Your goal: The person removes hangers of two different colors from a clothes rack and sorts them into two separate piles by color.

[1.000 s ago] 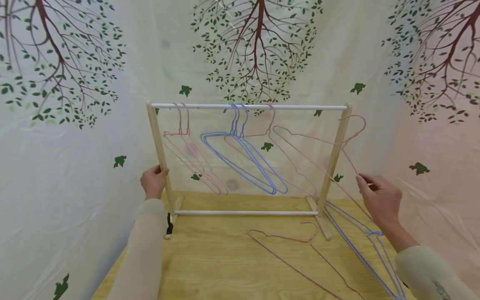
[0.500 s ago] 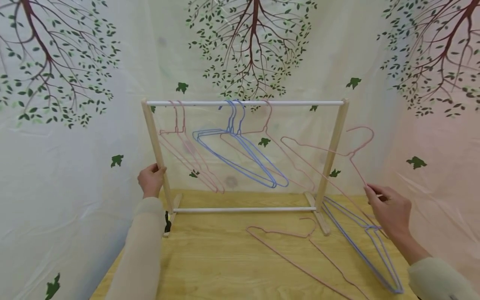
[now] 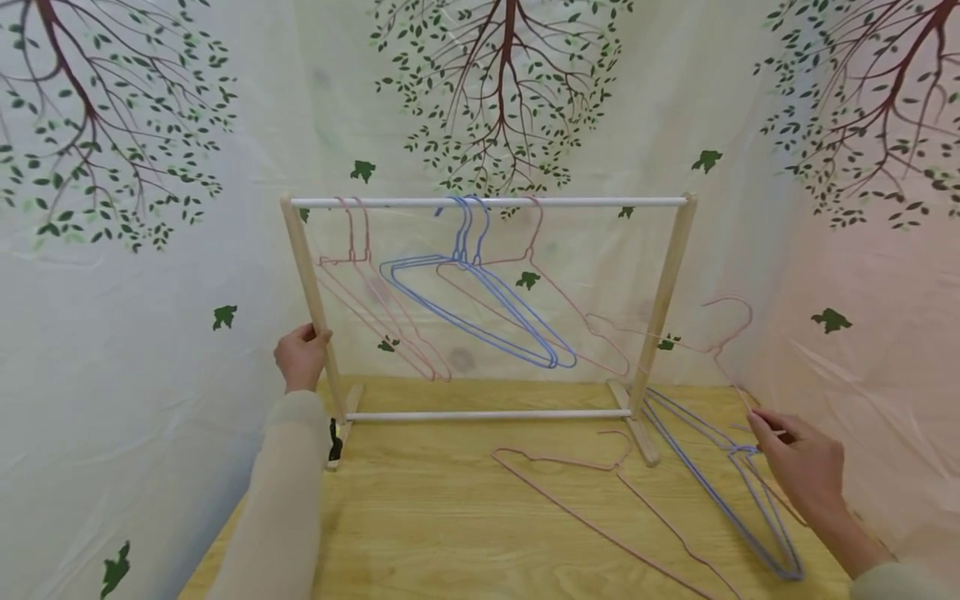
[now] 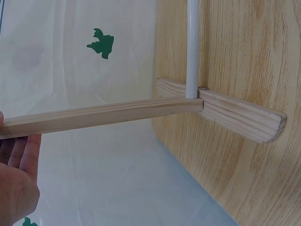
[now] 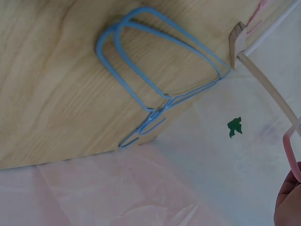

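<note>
My left hand (image 3: 302,358) grips the left wooden post (image 3: 306,267) of a small clothes rack; in the left wrist view its fingers (image 4: 30,157) lie under that post. Out to the right of the rack, my right hand (image 3: 802,462) pinches a pink wire hanger (image 3: 716,347) by one sloping side, its hook upward. From the rack's white top rail (image 3: 600,202) hang two pink hangers (image 3: 352,253) at the left, several blue hangers (image 3: 465,265) mid-rail, and another pink hanger (image 3: 531,257) just right of them.
A pink hanger (image 3: 617,467) lies on the wooden table (image 3: 420,517) in front of the rack. Two blue hangers (image 5: 162,99) lie overlapping by the rack's right foot (image 3: 645,442). Behind hangs a pale curtain (image 3: 300,125) printed with trees. A small black item (image 3: 334,440) sits at the left foot.
My right hand has moved down and to the right with the pink hanger, whose hook now stands lower beside the right post. The left hand keeps its hold on the left post.
</note>
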{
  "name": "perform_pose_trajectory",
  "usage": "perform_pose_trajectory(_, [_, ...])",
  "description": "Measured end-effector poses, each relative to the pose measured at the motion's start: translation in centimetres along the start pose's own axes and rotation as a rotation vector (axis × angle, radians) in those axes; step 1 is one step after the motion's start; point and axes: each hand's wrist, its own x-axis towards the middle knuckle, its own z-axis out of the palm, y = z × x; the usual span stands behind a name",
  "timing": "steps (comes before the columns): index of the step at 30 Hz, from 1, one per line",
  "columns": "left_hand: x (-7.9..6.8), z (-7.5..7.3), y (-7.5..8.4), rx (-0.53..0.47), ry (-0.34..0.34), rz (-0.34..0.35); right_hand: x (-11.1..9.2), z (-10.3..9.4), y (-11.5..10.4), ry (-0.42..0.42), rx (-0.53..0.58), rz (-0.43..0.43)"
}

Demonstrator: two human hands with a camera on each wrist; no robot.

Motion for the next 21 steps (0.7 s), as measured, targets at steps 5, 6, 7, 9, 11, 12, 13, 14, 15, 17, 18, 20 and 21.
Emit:
perform_pose_trajectory(5, [-0.1, -0.2, 0.2, -0.002, -0.008, -0.009, -1.8, -0.2, 1.1, -0.086, -0.030, 0.007])
perform_pose_trajectory(6, [-0.1, -0.2, 0.3, 0.000, -0.011, -0.013, -2.3, -0.2, 1.2, -0.113, -0.035, 0.009])
perform_pose_trajectory(7, [-0.1, -0.2, 0.4, -0.001, -0.014, -0.017, -2.7, -0.2, 1.3, -0.142, -0.039, 0.017])
perform_pose_trajectory(9, [0.0, -0.2, 0.5, -0.003, -0.017, -0.023, -3.5, -0.1, 1.4, -0.189, -0.043, 0.032])
perform_pose_trajectory(11, [0.0, -0.2, 0.6, -0.009, -0.018, -0.026, -4.3, 0.0, 1.2, -0.223, -0.047, 0.049])
perform_pose_trajectory(12, [0.1, -0.2, 0.6, -0.009, -0.018, -0.024, -4.7, 0.1, 1.1, -0.235, -0.042, 0.054])
perform_pose_trajectory(13, [0.2, -0.2, 0.6, -0.013, -0.018, -0.023, -5.0, 0.3, 1.0, -0.242, -0.041, 0.053])
perform_pose_trajectory(14, [0.2, -0.1, 0.6, -0.014, -0.019, -0.022, -5.4, 0.4, 0.9, -0.248, -0.040, 0.056])
perform_pose_trajectory(15, [0.3, -0.1, 0.6, -0.013, -0.020, -0.019, -5.7, 0.5, 0.8, -0.255, -0.040, 0.054])
perform_pose_trajectory(17, [0.3, -0.1, 0.6, -0.013, -0.022, -0.020, -6.4, 0.8, 0.7, -0.272, -0.054, 0.056])
perform_pose_trajectory(18, [0.3, -0.1, 0.6, -0.014, -0.022, -0.021, -6.8, 1.0, 0.7, -0.285, -0.059, 0.059])
perform_pose_trajectory(20, [0.4, 0.0, 0.5, -0.014, -0.022, -0.022, -7.5, 1.3, 0.7, -0.311, -0.065, 0.073])
perform_pose_trajectory(21, [0.4, 0.0, 0.5, -0.015, -0.022, -0.022, -7.8, 1.5, 0.8, -0.323, -0.067, 0.079])
